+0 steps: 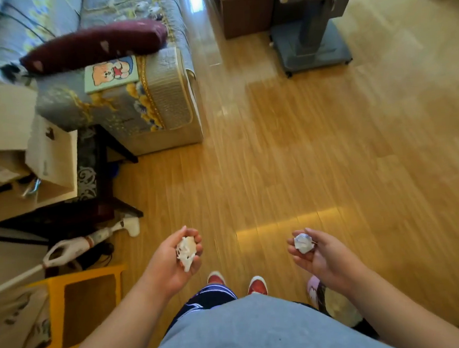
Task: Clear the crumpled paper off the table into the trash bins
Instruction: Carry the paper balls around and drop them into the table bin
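Floor [301, 142]: pale wood planks fill most of the view, with a bright strip of light between the two hands.
Sofa [127, 99]: blue flowered cover, upper left, with a dark red cushion [94, 45] lying on top and a small picture of a bear [111, 73] on its arm.
Grey stand [309, 42]: on a wheeled base, top right, well apart from the person.
Yellow stool [77, 298]: lower left, just beside the left forearm.
Left hand [172, 260]: palm up, fingers curled around a crumpled white paper [186, 253] that rests in the palm.
Right hand [316, 252]: palm up, fingers cupping a smaller crumpled paper ball [303, 242].
Red shoes [257, 285]: on the floor, below and between the hands.
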A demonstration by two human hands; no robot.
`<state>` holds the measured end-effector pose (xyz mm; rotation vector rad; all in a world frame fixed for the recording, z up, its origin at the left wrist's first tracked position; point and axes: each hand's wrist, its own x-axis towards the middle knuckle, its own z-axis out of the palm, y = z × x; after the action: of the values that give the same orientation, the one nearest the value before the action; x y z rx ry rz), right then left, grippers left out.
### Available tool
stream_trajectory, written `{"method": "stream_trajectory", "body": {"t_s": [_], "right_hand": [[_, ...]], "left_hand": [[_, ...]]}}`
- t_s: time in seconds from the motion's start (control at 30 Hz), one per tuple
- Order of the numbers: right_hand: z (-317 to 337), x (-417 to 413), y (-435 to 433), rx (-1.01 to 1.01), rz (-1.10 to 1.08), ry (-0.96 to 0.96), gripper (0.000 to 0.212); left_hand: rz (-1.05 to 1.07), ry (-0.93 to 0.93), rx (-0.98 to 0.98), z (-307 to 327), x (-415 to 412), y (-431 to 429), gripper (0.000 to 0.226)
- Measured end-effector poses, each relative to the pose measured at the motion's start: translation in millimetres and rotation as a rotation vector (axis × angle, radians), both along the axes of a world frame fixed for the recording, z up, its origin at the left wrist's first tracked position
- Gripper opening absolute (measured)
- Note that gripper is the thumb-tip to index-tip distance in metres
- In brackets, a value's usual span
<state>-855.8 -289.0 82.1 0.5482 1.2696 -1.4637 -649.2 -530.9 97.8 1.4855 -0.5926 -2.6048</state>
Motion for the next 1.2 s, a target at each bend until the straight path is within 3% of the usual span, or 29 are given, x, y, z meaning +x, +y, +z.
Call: {"method": "stream_trajectory", "body": {"t_s": [0.27, 0.57, 0.93, 1.2], "right_hand": [[-0.5, -80.8, -110.9, -0.065, -0.046, 0.013, 0.021], [3.9, -153.8, -115.2, -0.028, -0.361, 0.0, 0.023], [-4.0, -167.4, 37.9, 0.045, -1.025, -0.081, 0.024], [-12.1, -222.2, 148.4, 0.049, -1.21, -0.117, 0.023]], "left_hand": [[-0.065, -0.083, -0.019, -30.5, -76.9, -98.0, 0.03], [-0.458, -0.091, -0.059, -23.8, -262.7, -173.9, 0.026], [-1.078, -0.041, -0.098, -6.2, -500.1, -6.2, 0.033], [-1.207, -0.029, -0.058, -1.1, -615.6, 126.8, 0.023]]}}
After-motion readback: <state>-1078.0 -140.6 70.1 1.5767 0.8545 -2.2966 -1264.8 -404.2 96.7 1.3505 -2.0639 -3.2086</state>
